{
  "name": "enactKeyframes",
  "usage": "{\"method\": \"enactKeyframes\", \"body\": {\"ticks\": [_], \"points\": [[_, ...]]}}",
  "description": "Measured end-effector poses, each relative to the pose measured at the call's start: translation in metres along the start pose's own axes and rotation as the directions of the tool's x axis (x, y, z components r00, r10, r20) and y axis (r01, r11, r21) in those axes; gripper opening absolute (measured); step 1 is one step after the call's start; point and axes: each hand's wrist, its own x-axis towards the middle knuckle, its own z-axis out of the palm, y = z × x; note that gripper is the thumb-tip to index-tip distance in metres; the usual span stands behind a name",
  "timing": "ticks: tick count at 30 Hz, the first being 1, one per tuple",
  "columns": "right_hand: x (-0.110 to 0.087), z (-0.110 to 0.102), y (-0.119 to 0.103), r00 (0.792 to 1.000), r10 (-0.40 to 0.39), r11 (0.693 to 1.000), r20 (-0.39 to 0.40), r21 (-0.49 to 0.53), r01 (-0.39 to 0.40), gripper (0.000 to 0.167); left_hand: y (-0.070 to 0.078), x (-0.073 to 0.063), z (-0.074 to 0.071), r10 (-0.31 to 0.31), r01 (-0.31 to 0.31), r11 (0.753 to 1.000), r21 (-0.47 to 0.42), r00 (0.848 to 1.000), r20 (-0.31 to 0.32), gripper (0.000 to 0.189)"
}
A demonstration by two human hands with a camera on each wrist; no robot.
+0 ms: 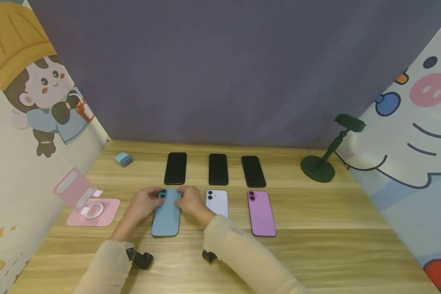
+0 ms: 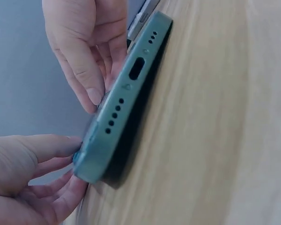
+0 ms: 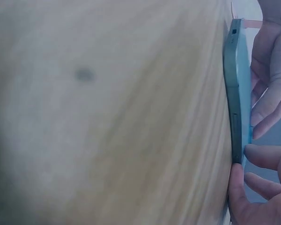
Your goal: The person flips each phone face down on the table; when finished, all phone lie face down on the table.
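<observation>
A blue smartphone (image 1: 167, 216) lies back up near the middle of the table, its two camera lenses at the upper left corner. My left hand (image 1: 145, 202) pinches its upper left edge beside the lenses, thumb on the back. On the opposite edge, my right hand (image 1: 192, 201) pinches the upper right part. In the left wrist view the phone's bottom end (image 2: 126, 103) shows its charging port, with a dark shadow between it and the wood. The side edge (image 3: 234, 108) appears in the right wrist view, a fingertip of my right hand (image 3: 267, 187) against its underside.
A white phone (image 1: 217, 202), partly behind my right wrist, and a pink phone (image 1: 262, 213) lie to the right. Three black phones (image 1: 175, 168) form a row behind. A pink folding stand (image 1: 93, 218) sits left, a small blue block (image 1: 123, 159) behind it, a dark green stand (image 1: 317, 168) far right.
</observation>
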Motion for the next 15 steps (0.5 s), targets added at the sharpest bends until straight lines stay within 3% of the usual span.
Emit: {"method": "enactKeyframes", "body": {"ticks": [7,15], "points": [[-0.0010,0.0009,-0.0025,1.000,-0.002,0.997,0.013,-0.075,0.003,0.041,-0.0012,0.0010,0.0030,0.027,-0.027,0.995,0.091,1.000,0.000,0.040],[0.0008,-0.0014,-0.0029,0.999,0.008,0.995,0.042,-0.095,-0.004,0.042,0.0020,0.0010,0.0035,0.028,-0.028,0.990,0.137,1.000,0.005,0.040]]}}
